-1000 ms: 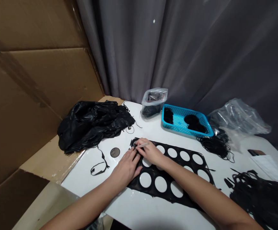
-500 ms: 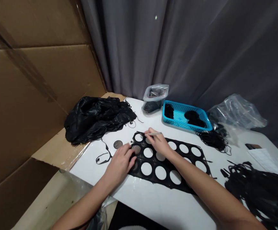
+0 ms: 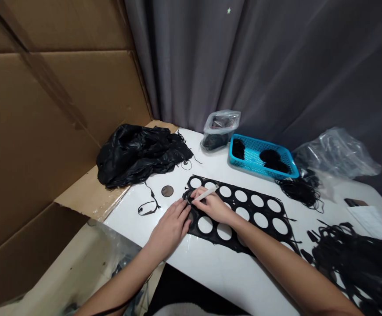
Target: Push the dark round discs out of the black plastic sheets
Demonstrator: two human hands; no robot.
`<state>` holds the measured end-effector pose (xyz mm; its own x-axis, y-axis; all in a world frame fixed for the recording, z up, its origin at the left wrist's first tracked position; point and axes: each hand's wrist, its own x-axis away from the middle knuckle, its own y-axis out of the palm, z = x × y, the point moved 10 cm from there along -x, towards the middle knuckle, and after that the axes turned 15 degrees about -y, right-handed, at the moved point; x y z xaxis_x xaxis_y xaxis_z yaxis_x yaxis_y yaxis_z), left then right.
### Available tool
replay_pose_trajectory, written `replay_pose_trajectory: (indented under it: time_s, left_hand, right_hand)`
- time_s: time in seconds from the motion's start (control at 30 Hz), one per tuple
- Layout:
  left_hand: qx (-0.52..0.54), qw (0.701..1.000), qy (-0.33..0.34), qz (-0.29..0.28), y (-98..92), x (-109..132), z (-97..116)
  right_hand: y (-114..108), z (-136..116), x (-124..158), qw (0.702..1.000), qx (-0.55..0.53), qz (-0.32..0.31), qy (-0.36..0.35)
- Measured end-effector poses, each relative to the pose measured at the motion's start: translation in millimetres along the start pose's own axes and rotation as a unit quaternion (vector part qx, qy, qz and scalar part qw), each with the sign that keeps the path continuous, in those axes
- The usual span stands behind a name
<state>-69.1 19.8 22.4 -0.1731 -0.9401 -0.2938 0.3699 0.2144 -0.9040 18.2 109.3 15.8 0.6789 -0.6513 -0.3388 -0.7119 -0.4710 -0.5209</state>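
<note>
A black sheet (image 3: 248,200) with rows of round holes lies flat on the white table. Across its left edge rests my left hand (image 3: 173,221), open, fingers stretched out and palm down. My right hand (image 3: 210,205) grips a slim white stick-like tool (image 3: 208,192), whose flat end points up and to the right. The fingertips of both hands meet around a ring at the sheet's left side, partly covered by them. A dark round disc (image 3: 167,191) sits on the table just beyond my left hand.
Behind the sheet stand a blue basket (image 3: 263,171) holding black bundles and a clear bag (image 3: 220,129). A black crumpled heap (image 3: 141,153) lies back left, a thin black loop (image 3: 148,208) nearer. Black strips (image 3: 358,263) fill the right. Cardboard (image 3: 62,96) walls the left.
My right hand has moved from the sheet's back row down and leftward, against my left fingertips. The tool now slants more steeply. My left hand stays at the sheet's left edge; the view has shifted slightly.
</note>
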Motion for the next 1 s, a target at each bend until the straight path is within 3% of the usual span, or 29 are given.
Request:
replay_pose_trajectory:
  time_s: [0.47, 0.77, 0.87, 1.0]
  left_hand:
    - [-0.015, 1.000, -0.001, -0.002, 1.8, 2, 0]
    - [-0.016, 1.000, -0.006, -0.012, 2.9, 0, 0]
    - [-0.017, 1.000, -0.009, -0.008, 1.5, -1, 0]
    - [-0.005, 1.000, -0.009, -0.002, -3.0, -3, -1]
  right_hand:
    - [-1, 0, -2, 1.000, 0.018, 0.012, 0.003]
    - [28, -29, 7, 0.971, 0.201, -0.057, -0.120]
    - [3, -15, 3, 0.983, 0.162, 0.038, -0.076]
    - [-66, 23, 11, 0.965, 0.104, 0.231, 0.073]
